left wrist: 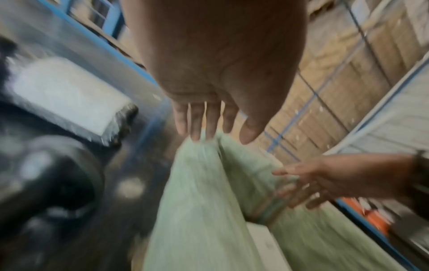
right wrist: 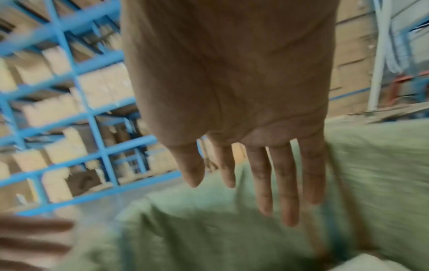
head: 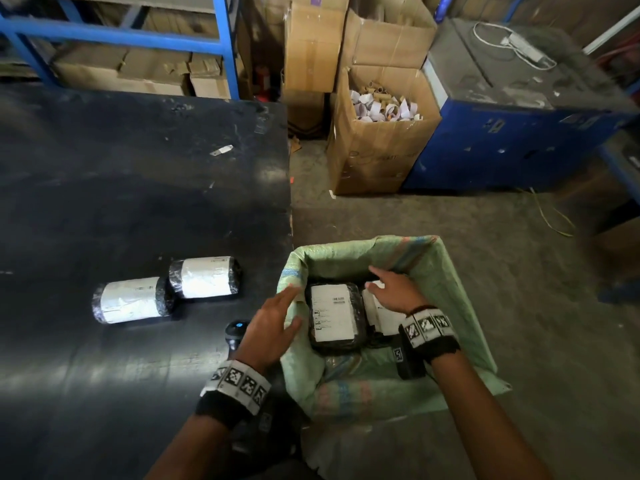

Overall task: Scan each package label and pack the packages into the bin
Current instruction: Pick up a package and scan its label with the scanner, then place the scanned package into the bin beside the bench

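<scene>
So the person has both hands over the bin (head: 460,271), the green woven sack sitting just off the table (head: 138,168) edge. Left hand (head: 273,327) is flat with fingers straight, holding nothing, right over the bin's near-left rim. Right hand (head: 394,292) is the same, fingers spread, empty, hovering above the packed parcels. Directly between the two hands a package (head: 334,315) lies label up inside the bin, with at least one more under the right palm.

Looks like the drop-off step is basically wrapping up. To do it well, best guess is press that package flat so the next ones stack, then go for the scanner (head: 237,332), which sits just behind the left hand's knuckles. Two packages (head: 166,291) wait further out to the left of that hand, touching each other.

Head view shows the labels and the count left. Wrist views are blurry but do confirm bare palms, and only they show the sack cloth right at the left fingertips (left wrist: 197,128); whether they touch it is hard to call
</scene>
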### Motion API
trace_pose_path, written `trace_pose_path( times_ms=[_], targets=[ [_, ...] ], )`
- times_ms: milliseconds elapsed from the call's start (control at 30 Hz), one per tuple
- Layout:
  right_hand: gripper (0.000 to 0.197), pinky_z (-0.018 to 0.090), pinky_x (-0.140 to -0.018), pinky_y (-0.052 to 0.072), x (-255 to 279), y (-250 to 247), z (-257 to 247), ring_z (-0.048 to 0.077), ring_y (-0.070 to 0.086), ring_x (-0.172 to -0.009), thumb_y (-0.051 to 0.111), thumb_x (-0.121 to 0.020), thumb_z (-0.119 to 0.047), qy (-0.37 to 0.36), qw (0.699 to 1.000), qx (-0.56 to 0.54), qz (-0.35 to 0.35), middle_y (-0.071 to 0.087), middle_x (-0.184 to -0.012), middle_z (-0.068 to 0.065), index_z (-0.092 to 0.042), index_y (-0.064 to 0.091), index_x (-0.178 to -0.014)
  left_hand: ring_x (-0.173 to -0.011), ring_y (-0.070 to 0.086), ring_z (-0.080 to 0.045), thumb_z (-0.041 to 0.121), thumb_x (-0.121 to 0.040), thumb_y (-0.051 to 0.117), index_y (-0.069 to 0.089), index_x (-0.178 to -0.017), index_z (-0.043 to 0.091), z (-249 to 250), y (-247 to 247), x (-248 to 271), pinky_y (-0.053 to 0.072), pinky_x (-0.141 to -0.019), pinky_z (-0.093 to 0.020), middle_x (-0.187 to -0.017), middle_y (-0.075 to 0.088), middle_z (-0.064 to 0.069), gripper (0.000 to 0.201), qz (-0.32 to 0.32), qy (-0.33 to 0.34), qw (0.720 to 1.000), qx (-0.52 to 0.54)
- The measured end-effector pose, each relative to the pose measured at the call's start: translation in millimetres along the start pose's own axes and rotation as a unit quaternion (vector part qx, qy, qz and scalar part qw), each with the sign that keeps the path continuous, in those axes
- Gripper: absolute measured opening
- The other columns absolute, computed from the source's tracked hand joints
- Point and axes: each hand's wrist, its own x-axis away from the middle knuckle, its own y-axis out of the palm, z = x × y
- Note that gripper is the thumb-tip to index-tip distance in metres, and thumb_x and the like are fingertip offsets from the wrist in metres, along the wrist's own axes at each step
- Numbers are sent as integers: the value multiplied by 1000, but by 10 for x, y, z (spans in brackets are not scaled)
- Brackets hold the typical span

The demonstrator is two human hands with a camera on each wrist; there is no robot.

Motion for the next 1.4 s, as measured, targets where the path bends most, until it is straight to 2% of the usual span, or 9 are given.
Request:
trace_pose_path(
  times_ms=[167,367,633,800,867,900,1000,1133,1400],
  targets=[
    [47,37,-98,49,651,399,-1041,16,65,-108,50,-94,-49,-128,979,-150,41,68,-120,-3,-38,47,-140,-116,65,-25,37,-88,54,62,-135,14,-360,-938,139,47,-96,-26,-125,68,-11,53,97,-20,994,35],
    [59,31,-103,42,699,1428,-1708,22,61,-118,49,-93,-53,-70,983,-151,-77,66,-125,6,-29,39,-147,-118,58,-41,34,-87,68,59,-138,11,-1441,-1782,461,45,-102,-49,-125,64,-21,57,190,-108,973,-69],
    [70,33,-115,24,613,2175,-2026,30,33,-144,48,-98,-41,54,972,-227,-14,31,-157,14,-15,16,-155,-132,45,-38,39,-75,86,40,-152,19,-2666,-2278,627,36,-112,-50,-141,55,-15,92,107,-185,974,-76],
    [56,13,-104,26,525,2494,-2129,24,30,-145,45,-102,-24,73,920,-381,59,25,-159,10,-19,23,-153,-148,28,-37,46,-62,91,30,-156,32,-2901,-2407,465,28,-119,-56,-156,39,-16,113,18,-143,988,-55],
    [50,30,-97,50,450,2626,-2143,32,44,-134,46,-101,-28,91,886,-449,69,32,-155,14,-35,27,-146,-150,24,-35,38,-57,96,31,-154,37,-2963,-2397,420,29,-118,-59,-159,35,-14,117,-13,-132,990,-43],
    [48,33,-78,59,425,2677,-2150,37,54,-122,46,-100,-31,101,870,-477,67,40,-148,18,-40,28,-144,-149,27,-35,31,-56,97,35,-153,34,-2964,-2394,412,31,-117,-59,-157,38,-15,115,-20,-126,991,-35],
    [47,25,-51,53,416,2732,-2213,32,65,-81,41,-102,-36,134,856,-495,62,60,-120,24,-38,27,-146,-130,51,-35,21,-54,98,48,-145,24,-2981,-2369,438,46,-107,-56,-140,55,-13,104,-5,-98,995,-6],
    [43,25,-47,46,474,2677,-2269,17,55,-52,39,-103,-35,141,852,-498,76,66,-89,14,-33,32,-145,-108,64,-29,24,-49,100,58,-134,20,-2924,-2413,564,56,-94,-52,-124,60,-10,95,37,-83,996,5],
    [35,29,-51,46,833,2178,-2411,20,56,-57,34,-104,-35,13,861,-506,46,68,-89,20,-39,43,-138,-99,54,-16,24,-48,101,63,-128,22,-2477,-2438,1027,49,-88,-26,-117,49,-10,89,181,-79,980,-1]
  ],
)
